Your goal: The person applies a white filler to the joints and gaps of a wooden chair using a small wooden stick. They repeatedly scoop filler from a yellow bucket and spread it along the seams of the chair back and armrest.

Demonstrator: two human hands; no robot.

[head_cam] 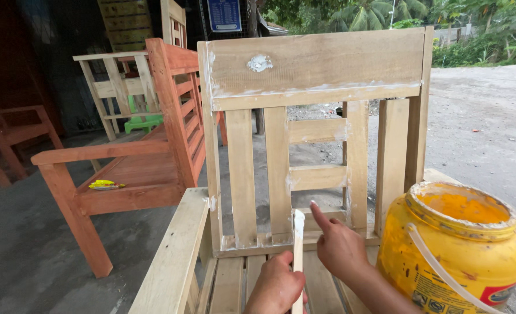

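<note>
Outdoors: 2 hands [304, 267], 1 stick [298, 244], 1 yellow tub [455, 250], 1 chair [316, 64].

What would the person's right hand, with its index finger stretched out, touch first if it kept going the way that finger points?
Probably the bare wooden chair back: the right hand points up and forward at its lower cross slat, close to the white-tipped stick. Depth is unclear, so the finger could slip through a gap.
</note>
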